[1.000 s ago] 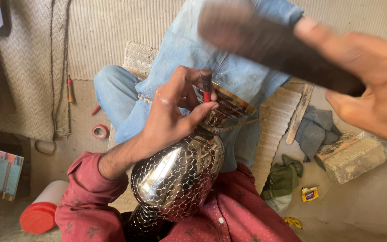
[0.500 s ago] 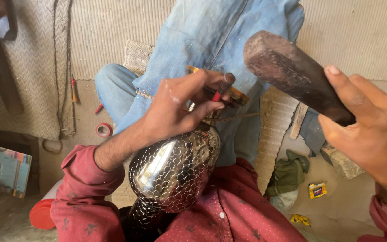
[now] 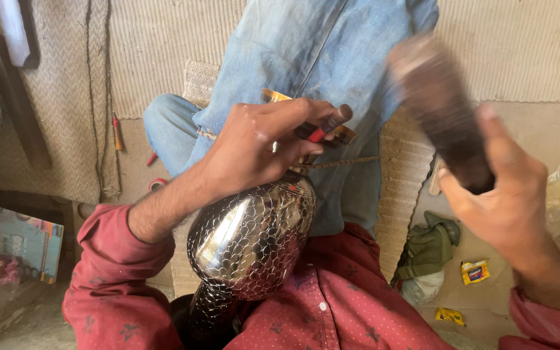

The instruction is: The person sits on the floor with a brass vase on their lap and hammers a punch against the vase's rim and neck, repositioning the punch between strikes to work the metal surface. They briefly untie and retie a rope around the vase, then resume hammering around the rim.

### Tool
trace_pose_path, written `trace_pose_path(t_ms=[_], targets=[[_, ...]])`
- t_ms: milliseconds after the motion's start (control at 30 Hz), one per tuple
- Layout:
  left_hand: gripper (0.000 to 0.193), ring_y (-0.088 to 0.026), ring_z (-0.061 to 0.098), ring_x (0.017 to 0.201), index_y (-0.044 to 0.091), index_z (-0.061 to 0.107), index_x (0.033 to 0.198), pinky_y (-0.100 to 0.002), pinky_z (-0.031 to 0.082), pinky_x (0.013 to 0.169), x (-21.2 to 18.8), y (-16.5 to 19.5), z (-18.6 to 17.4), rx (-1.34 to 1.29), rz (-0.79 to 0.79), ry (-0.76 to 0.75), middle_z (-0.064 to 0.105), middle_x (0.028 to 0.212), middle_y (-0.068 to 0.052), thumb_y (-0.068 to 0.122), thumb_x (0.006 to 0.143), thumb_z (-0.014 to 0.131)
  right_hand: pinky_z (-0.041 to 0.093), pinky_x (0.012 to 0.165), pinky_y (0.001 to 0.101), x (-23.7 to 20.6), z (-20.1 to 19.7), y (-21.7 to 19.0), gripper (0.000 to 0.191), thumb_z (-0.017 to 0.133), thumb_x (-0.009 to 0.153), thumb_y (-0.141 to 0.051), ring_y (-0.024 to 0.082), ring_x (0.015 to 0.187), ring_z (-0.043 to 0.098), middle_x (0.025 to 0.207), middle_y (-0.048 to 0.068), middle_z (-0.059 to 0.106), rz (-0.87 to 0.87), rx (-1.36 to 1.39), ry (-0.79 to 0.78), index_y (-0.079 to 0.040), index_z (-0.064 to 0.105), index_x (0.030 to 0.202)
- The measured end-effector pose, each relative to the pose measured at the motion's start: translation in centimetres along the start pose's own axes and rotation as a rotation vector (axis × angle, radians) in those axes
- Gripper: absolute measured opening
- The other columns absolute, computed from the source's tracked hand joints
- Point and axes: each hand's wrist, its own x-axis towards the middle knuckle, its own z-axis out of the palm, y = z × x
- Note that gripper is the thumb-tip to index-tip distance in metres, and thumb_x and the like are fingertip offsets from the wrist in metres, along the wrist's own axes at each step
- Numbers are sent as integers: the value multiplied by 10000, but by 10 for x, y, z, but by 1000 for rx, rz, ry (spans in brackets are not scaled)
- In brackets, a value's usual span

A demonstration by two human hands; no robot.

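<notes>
Pinching a red-handled punch in my left hand, I set it at the neck of the scale-patterned metal vase lying in my lap. My right hand grips a dark mallet, raised.

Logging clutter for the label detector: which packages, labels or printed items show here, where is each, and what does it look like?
Printed box or book: far left on the floor, flat, rectangular, teal with multicoloured edge.
Small sachet: lower right floor, beside a green cloth, squarish, yellow with red.
Second wrapper: floor just below it, small, yellow, crumpled.
</notes>
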Motion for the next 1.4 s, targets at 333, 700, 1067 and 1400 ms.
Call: trace_pose_path(t_ms=[333, 700, 1067, 1400], targets=[[512, -217, 757, 1013, 105, 636, 1357, -350, 624, 820, 20, -1, -3, 46, 92, -287, 751, 1206, -49, 29, 868, 767, 564, 783, 339, -58, 51, -10, 735, 755, 854, -5, 196, 816, 699, 937, 105, 698, 293, 367, 181, 26, 435, 1515], [492, -266, 753, 954, 136, 644, 1352, -419, 595, 740, 41, 0, -7, 52, 160, -554, 780, 1094, -45, 109, 873, 750, 525, 675, 374, -112, 115, 9, 747, 797, 884, 10, 287, 778, 661, 1022, 197, 651, 127, 138, 380, -43, 364, 1491], [536, -321, 726, 1022, 157, 659, 1368, -448, 578, 756, 41, -3, -8, 98, 272, -549, 758, 1115, -96, 125, 842, 756, 523, 672, 354, -101, 107, 1, 907, 738, 1002, 61, 249, 778, 594, 991, 138, 576, 142, 402, 424, -172, 148, 1650], [505, -188, 699, 686, 73, 609, 1342, -332, 559, 618, 4, -9, -14, -98, -345, -128, 788, 1085, -17, 111, 879, 807, 525, 657, 437, -67, 80, 18, 947, 744, 860, 89, 331, 770, 653, 975, 217, 627, 35, 10, 307, -174, 262, 1631]])
